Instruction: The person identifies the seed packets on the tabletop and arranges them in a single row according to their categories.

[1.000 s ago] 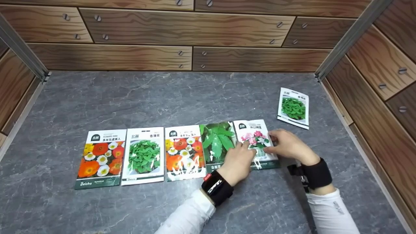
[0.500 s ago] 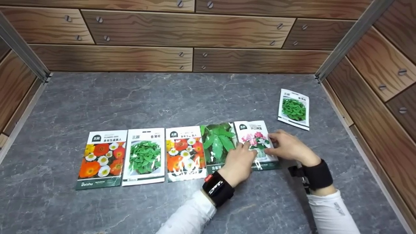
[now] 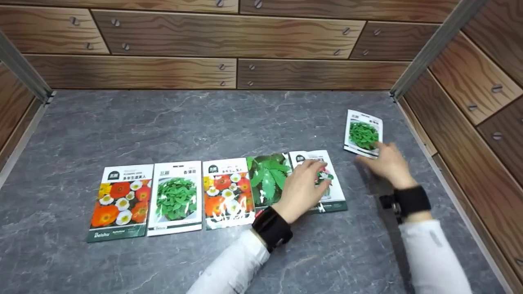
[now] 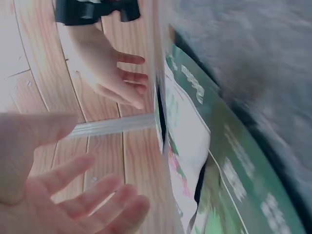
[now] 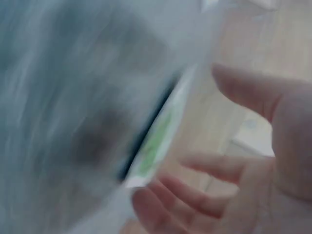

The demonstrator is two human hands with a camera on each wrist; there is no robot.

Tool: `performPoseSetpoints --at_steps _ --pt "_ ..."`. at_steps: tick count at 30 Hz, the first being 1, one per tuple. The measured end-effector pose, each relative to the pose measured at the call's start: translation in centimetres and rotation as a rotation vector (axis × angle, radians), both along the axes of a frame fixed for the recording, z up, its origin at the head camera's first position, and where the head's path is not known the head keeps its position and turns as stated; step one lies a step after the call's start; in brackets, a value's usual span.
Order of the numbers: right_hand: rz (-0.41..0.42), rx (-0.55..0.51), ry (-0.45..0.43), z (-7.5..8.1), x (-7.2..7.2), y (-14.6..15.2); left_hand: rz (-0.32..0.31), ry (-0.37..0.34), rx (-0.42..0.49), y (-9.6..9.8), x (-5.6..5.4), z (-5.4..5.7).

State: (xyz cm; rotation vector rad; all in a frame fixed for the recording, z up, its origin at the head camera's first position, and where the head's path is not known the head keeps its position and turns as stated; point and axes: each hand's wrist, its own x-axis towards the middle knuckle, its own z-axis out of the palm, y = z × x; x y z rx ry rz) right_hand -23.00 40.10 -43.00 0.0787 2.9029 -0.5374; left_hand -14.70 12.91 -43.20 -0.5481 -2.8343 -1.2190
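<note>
My left hand (image 3: 302, 190) is over the seed packet with pink flowers (image 3: 336, 192), hiding part of its front. In the left wrist view its fingers are spread and raised off the packets, holding nothing. My right hand (image 3: 390, 165) reaches to a lone green-herb seed packet (image 3: 363, 132) at the back right. Its fingertips are right at that packet's lower right corner. The right wrist view, though blurred, shows the thumb and fingers apart beside the green-pictured packet (image 5: 157, 146). Next to the pink-flower packet lies a green-leaf packet (image 3: 265, 175), partly covered by my left hand.
Further left in the row lie an orange-poppy packet (image 3: 226, 196), another green-herb packet (image 3: 175, 200) and a second poppy packet (image 3: 120, 204). They lie on a grey marbled tabletop (image 3: 184, 122). Wood-patterned walls (image 3: 135, 71) stand at the back and sides.
My right hand has left the pink-flower packet and moved right and away from me to the lone herb packet. My left hand has lifted slightly off the pink-flower packet.
</note>
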Motion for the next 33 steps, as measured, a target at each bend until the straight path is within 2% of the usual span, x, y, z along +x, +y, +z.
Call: performPoseSetpoints --at_steps 4,7,10,13,19,23,26,28,33 --pt "-0.12 0.02 0.011 -0.8 -2.4 2.0 0.022 -0.01 0.066 1.1 -0.8 0.5" --pt "-0.171 0.053 0.019 -1.1 -3.7 2.7 0.02 -0.043 0.086 1.8 -1.2 0.7" --pt "-0.185 0.083 0.016 -1.0 -4.4 2.9 0.025 -0.076 0.092 2.2 -1.6 0.8" --pt "-0.173 0.069 0.004 -0.5 -4.7 3.1 0.033 -0.099 0.095 2.5 -1.9 0.9" --pt "-0.14 -0.019 -0.05 0.0 -4.3 3.8 0.03 -0.186 0.149 3.0 -1.9 0.5" --pt "-0.153 -0.097 0.017 0.1 -3.5 4.3 0.02 -0.197 0.161 3.4 -1.9 0.4" --pt "-0.164 -0.208 0.076 0.5 -2.7 4.5 0.028 -0.183 0.157 3.8 -1.9 0.4" --pt "-0.166 -0.29 0.086 0.9 -2.1 4.5 0.036 -0.181 0.148 4.1 -2.0 0.4" --pt "-0.183 -0.543 -0.015 1.8 -0.5 4.4 0.038 -0.192 0.139 5.3 -1.8 0.5"
